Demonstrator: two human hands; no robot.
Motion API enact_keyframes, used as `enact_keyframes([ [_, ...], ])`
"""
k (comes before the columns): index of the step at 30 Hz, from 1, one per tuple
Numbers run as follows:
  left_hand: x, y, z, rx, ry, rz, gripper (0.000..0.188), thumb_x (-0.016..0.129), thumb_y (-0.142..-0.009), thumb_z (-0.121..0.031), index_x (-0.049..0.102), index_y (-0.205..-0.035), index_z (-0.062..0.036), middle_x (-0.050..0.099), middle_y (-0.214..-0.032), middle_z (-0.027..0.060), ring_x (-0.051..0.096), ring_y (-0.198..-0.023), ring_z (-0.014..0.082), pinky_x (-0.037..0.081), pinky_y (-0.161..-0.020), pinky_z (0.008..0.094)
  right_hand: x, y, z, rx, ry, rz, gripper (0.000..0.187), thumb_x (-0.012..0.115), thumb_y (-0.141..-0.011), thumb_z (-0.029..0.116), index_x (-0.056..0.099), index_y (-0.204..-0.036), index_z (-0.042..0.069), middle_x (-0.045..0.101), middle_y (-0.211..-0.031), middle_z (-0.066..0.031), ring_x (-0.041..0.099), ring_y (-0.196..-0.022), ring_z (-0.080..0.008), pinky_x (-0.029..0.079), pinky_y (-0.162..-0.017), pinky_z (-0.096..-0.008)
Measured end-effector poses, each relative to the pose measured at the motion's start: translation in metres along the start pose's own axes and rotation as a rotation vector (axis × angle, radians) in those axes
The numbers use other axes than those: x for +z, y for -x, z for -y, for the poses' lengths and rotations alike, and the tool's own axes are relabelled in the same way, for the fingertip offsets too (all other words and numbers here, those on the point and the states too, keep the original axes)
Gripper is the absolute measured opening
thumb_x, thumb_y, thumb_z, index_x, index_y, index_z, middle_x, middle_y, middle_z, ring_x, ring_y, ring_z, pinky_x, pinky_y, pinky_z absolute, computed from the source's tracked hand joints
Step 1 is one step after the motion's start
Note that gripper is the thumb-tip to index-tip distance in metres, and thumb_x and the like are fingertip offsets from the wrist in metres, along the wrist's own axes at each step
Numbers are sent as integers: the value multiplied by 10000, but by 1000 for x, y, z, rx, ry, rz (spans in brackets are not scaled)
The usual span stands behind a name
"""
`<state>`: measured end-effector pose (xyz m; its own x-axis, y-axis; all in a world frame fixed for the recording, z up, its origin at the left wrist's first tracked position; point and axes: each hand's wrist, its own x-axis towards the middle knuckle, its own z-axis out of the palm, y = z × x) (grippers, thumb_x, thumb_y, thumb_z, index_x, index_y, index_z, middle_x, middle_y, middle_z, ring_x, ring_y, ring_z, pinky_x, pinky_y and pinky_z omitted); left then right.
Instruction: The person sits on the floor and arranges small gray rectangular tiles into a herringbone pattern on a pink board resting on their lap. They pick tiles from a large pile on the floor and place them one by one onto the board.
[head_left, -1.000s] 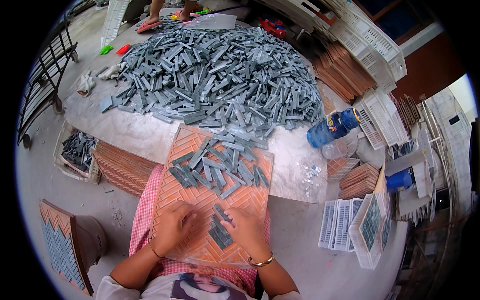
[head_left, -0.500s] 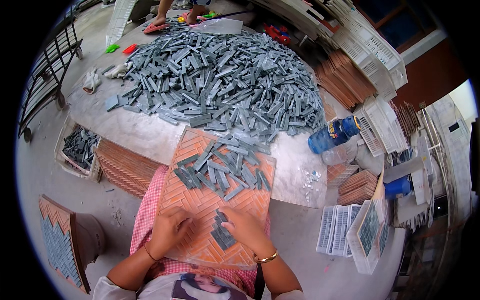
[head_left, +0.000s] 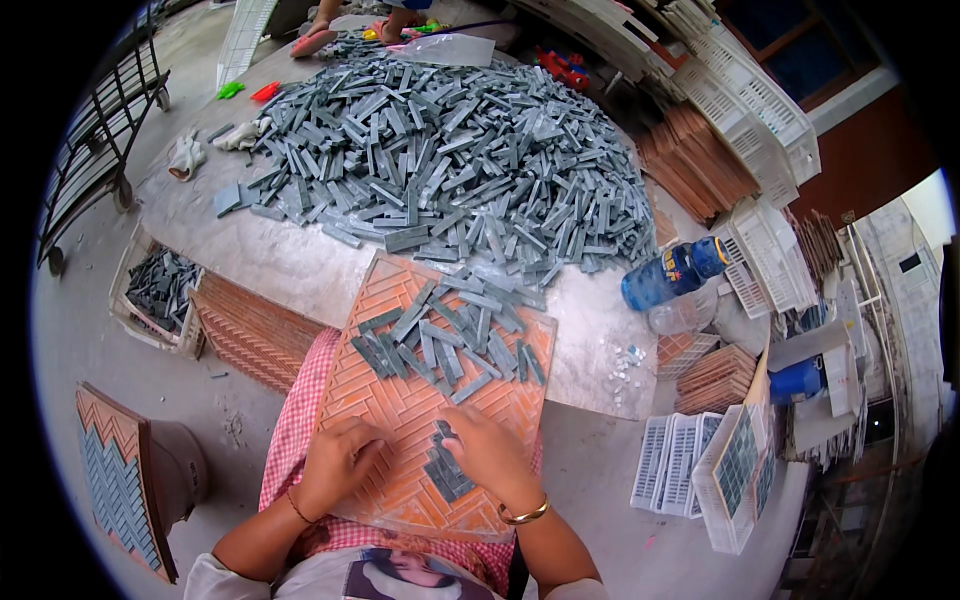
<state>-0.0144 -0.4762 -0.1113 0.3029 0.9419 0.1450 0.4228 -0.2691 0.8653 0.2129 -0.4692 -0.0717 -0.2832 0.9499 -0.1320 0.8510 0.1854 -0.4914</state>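
Observation:
An orange herringbone-grooved tray [head_left: 400, 425] lies across my lap. A small patch of grey-green stone tile strips [head_left: 446, 478] is set into its grooves near the middle. My right hand [head_left: 492, 455], with a gold bangle at the wrist, has its fingers closed at the top of this patch, on a tile strip [head_left: 440, 432]. My left hand [head_left: 343, 455] hovers over the tray's left side, fingers curled together; whatever they hold, if anything, is hidden. Loose tile strips [head_left: 450, 335] lie heaped on the tray's far half.
A large pile of tile strips [head_left: 440, 150] covers the table [head_left: 590, 345] ahead. Right of it lies a blue bottle [head_left: 668, 275] beside white chips [head_left: 627, 365]. A tile-filled tray [head_left: 112, 480] stands at the left on a bucket [head_left: 180, 470]. Someone's sandalled feet [head_left: 318, 40] show at the back.
The view has shifted slightly. Both hands stay almost where they were, the right one still at the tile patch. The feet at the back have moved a little.

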Motion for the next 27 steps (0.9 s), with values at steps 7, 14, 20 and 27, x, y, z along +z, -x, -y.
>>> enact_keyframes([
  [7, -1, 6, 0, -32, 9, 16, 107, 665, -779, -23, 671, -885, -33, 658, -831, 117, 643, -748, 301, 514, -668, 363, 2, -13, -14, 16, -86, 149, 307, 689, -792, 123, 573, -1072, 76, 600, -923, -119, 616, -823, -313, 485, -692, -397],
  [14, 1, 12, 8, 7, 25, -32, 95, 671, -765, -18, 657, -859, -17, 648, -812, 137, 640, -747, 318, 514, -667, 374, 3, -14, -2, 66, -83, 77, 251, 690, -765, 67, 583, -992, 51, 610, -863, -128, 617, -819, -313, 481, -690, -406],
  [20, -2, 18, 9, -12, 21, 1, 103, 674, -767, -19, 661, -869, -16, 654, -813, 135, 644, -746, 313, 516, -665, 368, 9, -17, -4, 16, -113, 77, 216, 683, -757, 53, 600, -957, 47, 621, -846, -134, 623, -793, -309, 484, -686, -392],
  [27, -9, 17, 6, -31, 38, -35, 92, 672, -783, -29, 664, -875, -23, 661, -818, 129, 647, -747, 308, 515, -658, 364, 6, -21, -11, -49, -187, 57, 137, 660, -779, 53, 624, -910, 39, 635, -858, -136, 619, -768, -314, 484, -690, -382],
])
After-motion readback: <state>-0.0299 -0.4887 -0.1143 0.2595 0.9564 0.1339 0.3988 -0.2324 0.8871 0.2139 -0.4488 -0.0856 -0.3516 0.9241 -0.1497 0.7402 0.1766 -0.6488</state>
